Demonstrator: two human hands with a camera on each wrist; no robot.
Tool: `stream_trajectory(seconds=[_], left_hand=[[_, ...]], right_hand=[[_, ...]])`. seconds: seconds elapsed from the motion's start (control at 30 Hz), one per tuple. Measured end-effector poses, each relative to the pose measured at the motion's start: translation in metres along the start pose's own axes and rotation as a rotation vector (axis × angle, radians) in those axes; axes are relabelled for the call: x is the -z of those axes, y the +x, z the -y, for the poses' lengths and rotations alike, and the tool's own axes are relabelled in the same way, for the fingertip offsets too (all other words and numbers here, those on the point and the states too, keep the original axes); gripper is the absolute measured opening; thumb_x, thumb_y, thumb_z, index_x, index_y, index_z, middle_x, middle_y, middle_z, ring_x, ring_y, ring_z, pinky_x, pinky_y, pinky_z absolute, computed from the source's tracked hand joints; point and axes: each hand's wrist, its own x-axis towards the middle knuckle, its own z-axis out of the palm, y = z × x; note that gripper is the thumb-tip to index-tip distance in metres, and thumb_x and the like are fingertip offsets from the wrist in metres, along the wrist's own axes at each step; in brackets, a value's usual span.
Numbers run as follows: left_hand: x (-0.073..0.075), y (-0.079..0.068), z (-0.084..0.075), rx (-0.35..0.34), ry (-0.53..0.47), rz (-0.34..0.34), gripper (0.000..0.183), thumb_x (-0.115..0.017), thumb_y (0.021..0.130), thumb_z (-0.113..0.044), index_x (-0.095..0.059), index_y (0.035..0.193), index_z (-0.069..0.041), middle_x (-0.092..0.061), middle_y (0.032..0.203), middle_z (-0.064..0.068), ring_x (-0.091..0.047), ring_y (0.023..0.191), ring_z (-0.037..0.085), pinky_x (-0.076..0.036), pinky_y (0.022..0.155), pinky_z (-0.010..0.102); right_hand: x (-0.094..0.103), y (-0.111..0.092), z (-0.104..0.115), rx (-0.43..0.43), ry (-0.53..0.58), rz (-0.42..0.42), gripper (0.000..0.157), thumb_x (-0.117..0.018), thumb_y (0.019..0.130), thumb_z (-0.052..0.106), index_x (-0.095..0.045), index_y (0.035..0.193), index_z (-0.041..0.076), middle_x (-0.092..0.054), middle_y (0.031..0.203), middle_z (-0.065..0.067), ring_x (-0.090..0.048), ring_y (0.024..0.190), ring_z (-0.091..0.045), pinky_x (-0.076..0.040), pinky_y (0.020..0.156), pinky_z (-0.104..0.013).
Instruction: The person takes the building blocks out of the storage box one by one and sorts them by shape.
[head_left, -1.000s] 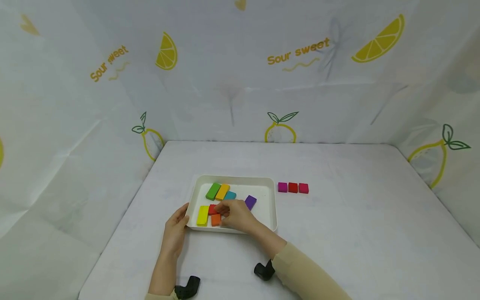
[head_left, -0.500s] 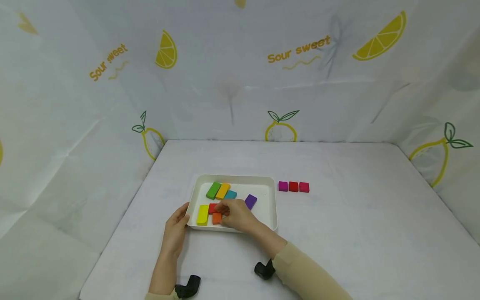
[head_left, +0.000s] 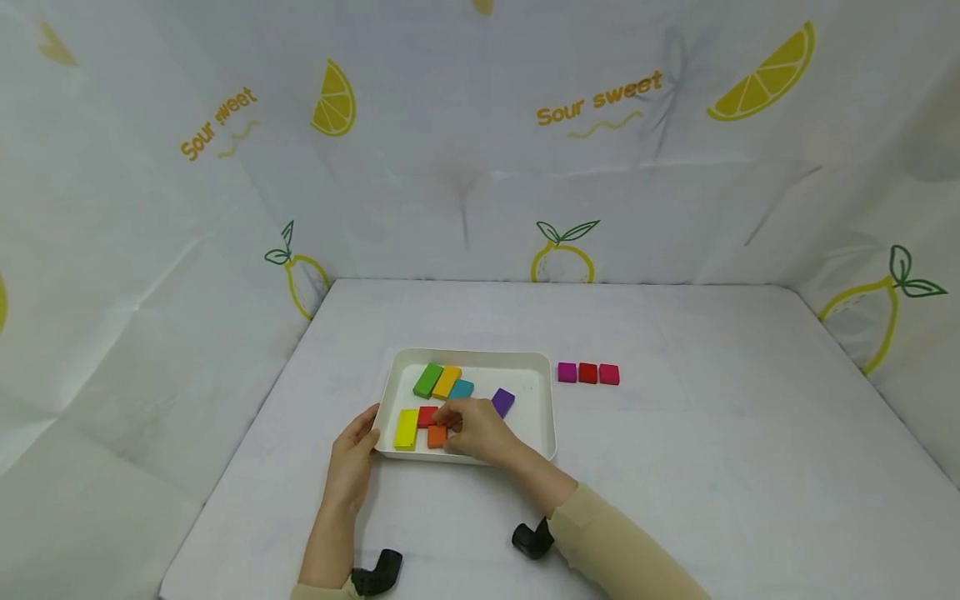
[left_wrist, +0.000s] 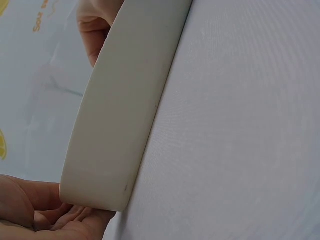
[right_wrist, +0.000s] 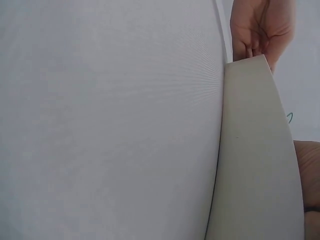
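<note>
In the head view, a shallow white tray holds several coloured blocks. My left hand grips its left side near the front corner, thumb by the rim, fingers against the outer wall; the left wrist view shows this hand at the tray corner. My right hand reaches in over the front wall and pinches a small orange block, partly covered by the fingers. A red block lies just behind it, and a yellow block left of both. The right wrist view shows mostly the tray's outer wall.
Farther back in the tray lie a green block, an amber block and a blue block. A purple block sits right of them. Outside, a magenta block and two red ones form a row on the white tabletop.
The orange block has shifted slightly right, away from the yellow block, along with my right hand. My left hand stays at the tray's side.
</note>
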Motion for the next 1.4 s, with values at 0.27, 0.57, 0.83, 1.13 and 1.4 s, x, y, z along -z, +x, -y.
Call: stream_trajectory(seconds=[0.27, 0.57, 0.83, 1.13, 1.4], left_hand=[[0.0, 0.0, 0.0, -0.03, -0.045, 0.018, 0.05, -0.033, 0.103, 0.001, -0.029, 0.152, 0.004, -0.029, 0.16, 0.024, -0.029, 0.149, 0.033, -0.025, 0.124, 0.048], [0.0, 0.0, -0.002, -0.02, -0.041, 0.016, 0.049, -0.033, 0.103, 0.0, -0.03, 0.152, 0.003, -0.029, 0.16, 0.022, -0.029, 0.15, 0.032, -0.025, 0.125, 0.047], [0.002, -0.002, -0.003, -0.006, -0.036, 0.02, 0.049, -0.033, 0.104, -0.001, -0.03, 0.153, 0.001, -0.027, 0.162, 0.021, -0.026, 0.151, 0.031, -0.024, 0.125, 0.046], [0.001, 0.001, -0.002, -0.007, -0.044, 0.019, 0.049, -0.033, 0.104, -0.001, -0.03, 0.152, 0.001, -0.028, 0.161, 0.021, -0.029, 0.15, 0.03, -0.026, 0.125, 0.045], [0.001, 0.0, 0.0, -0.012, -0.044, 0.023, 0.049, -0.033, 0.104, -0.002, -0.03, 0.153, 0.001, -0.028, 0.161, 0.021, -0.029, 0.15, 0.031, -0.025, 0.125, 0.046]], right_hand=[[0.002, -0.004, 0.005, 0.048, -0.086, -0.034, 0.032, -0.074, 0.079, -0.002, -0.073, 0.111, 0.004, -0.074, 0.102, -0.007, -0.063, 0.091, -0.017, -0.058, 0.085, -0.027], [0.041, -0.013, -0.002, 0.013, 0.022, -0.132, 0.033, -0.074, 0.084, 0.002, -0.07, 0.117, 0.004, -0.073, 0.114, -0.006, -0.068, 0.106, -0.024, -0.06, 0.093, -0.036], [0.096, -0.024, -0.031, -0.039, 0.111, -0.256, 0.038, -0.075, 0.084, 0.002, -0.068, 0.121, 0.006, -0.07, 0.122, -0.009, -0.067, 0.116, -0.027, -0.058, 0.095, -0.036], [0.142, -0.036, -0.071, -0.109, 0.097, -0.408, 0.042, -0.075, 0.084, 0.0, -0.066, 0.124, 0.004, -0.067, 0.126, -0.018, -0.067, 0.116, -0.033, -0.058, 0.092, -0.03], [0.167, -0.054, -0.099, -0.196, 0.036, -0.444, 0.041, -0.072, 0.087, 0.004, -0.063, 0.127, 0.004, -0.066, 0.129, -0.02, -0.064, 0.12, -0.034, -0.054, 0.095, -0.033]])
